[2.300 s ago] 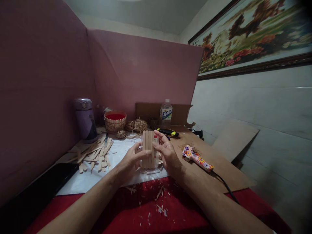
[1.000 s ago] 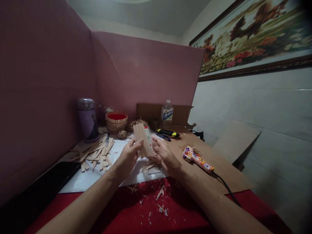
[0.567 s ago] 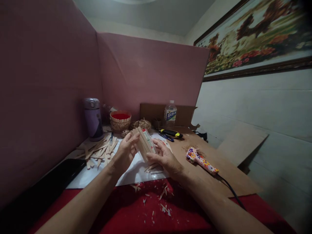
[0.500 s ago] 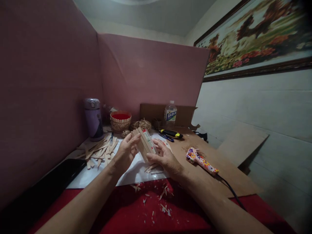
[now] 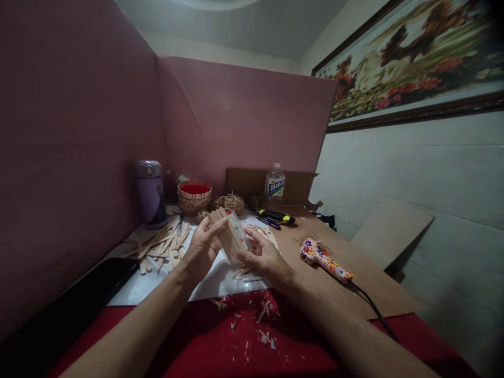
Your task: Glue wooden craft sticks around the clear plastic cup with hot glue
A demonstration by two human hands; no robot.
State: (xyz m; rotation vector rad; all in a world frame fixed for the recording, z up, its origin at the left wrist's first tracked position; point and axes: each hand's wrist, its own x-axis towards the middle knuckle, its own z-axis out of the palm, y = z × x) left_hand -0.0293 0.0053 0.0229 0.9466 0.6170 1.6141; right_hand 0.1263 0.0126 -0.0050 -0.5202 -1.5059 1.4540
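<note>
Between my two hands is a small printed box [image 5: 239, 231], its near face partly covered by several wooden craft sticks [image 5: 225, 231] lying side by side. My left hand [image 5: 205, 244] grips the stick-covered side, thumb on top of the sticks. From the right, my right hand [image 5: 265, 254] holds the box's edge and lower corner, with its thumb along the bottom. The box is tilted, its top leaning left, above a white sheet [image 5: 208, 281]. Loose craft sticks [image 5: 169, 244] lie in a pile left of my left hand.
A glue gun [image 5: 325, 260] with a flowered cover lies at right, its cord trailing forward. Behind are a yellow-black utility knife [image 5: 276, 216], a plastic bottle [image 5: 274, 189], a stick-sided bowl [image 5: 195, 199] and a purple flask [image 5: 151, 197]. A black phone [image 5: 118, 275] lies left. Scraps litter the red cloth [image 5: 220, 346].
Both hands and the box with its sticks have shifted very slightly left. The grip looks the same.
</note>
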